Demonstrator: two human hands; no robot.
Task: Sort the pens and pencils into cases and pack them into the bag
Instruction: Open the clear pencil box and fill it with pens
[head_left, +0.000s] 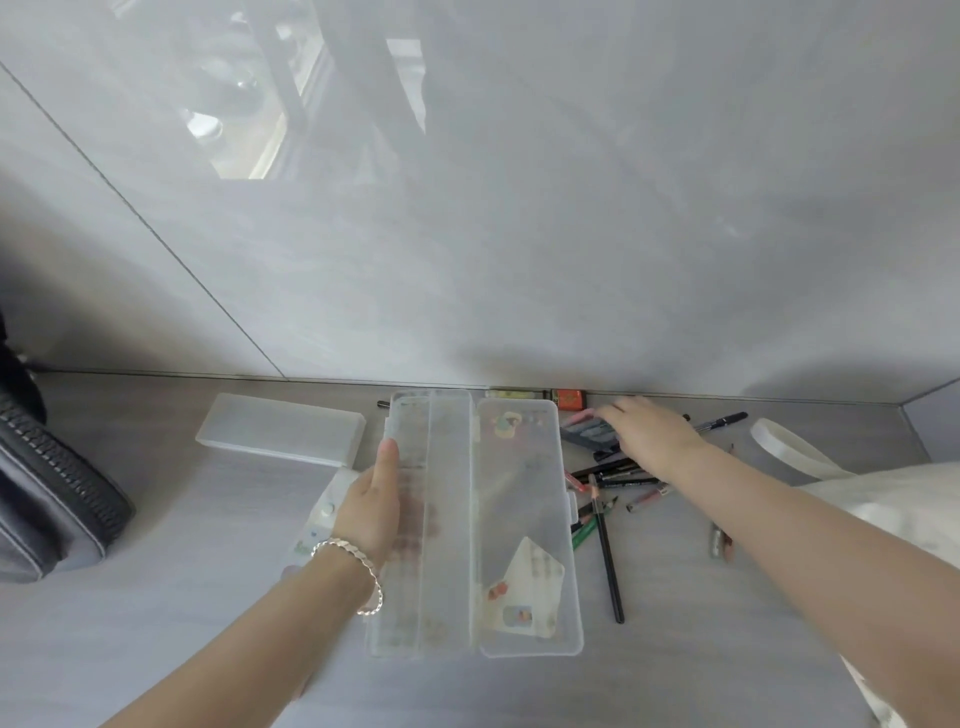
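Note:
An open translucent pencil case (524, 525) lies flat in the middle of the table, with sticker sheets in its right half. My left hand (371, 506) grips the case's left half, thumb on top and fingers beneath. My right hand (644, 436) reaches over the pile of pens and pencils (618, 478) to the case's right, fingers curled at a dark flat pack (589, 434). A long black pencil (609, 561) and a green pencil (587, 532) lie beside the case. A closed translucent case (283, 428) sits at the back left. The dark grey bag (47, 499) stands at the left edge.
A grey wall rises just behind the table. A black pen (722, 422) lies at the back right. A white cloth bag with a strap (795, 452) sits at the right. A small silver item (718, 540) lies right of the pencils. An orange item (569, 397) rests against the wall.

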